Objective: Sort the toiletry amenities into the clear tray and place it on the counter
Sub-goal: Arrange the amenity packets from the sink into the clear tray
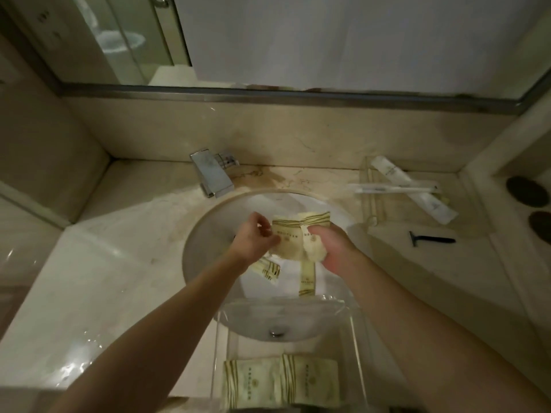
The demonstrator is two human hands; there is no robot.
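Note:
Over the white sink basin (208, 234) both hands hold cream amenity packets with green stripes. My left hand (256, 236) pinches the left edge of a flat packet (286, 239). My right hand (331, 248) grips a bunch of packets (313, 228) from the right. Two more packets lie in the basin below: a small one (268, 271) and a long narrow one (307, 278). The clear tray (357, 338) sits across the near rim of the sink, with two packets (280, 383) lying flat in its near end.
A chrome faucet (213, 174) stands behind the basin. On the right counter lie a long white sachet (414, 189), a wrapped toothbrush (393, 189), a black razor (432, 240) and two dark round objects (527, 192). A mirror (328, 40) runs along the back wall.

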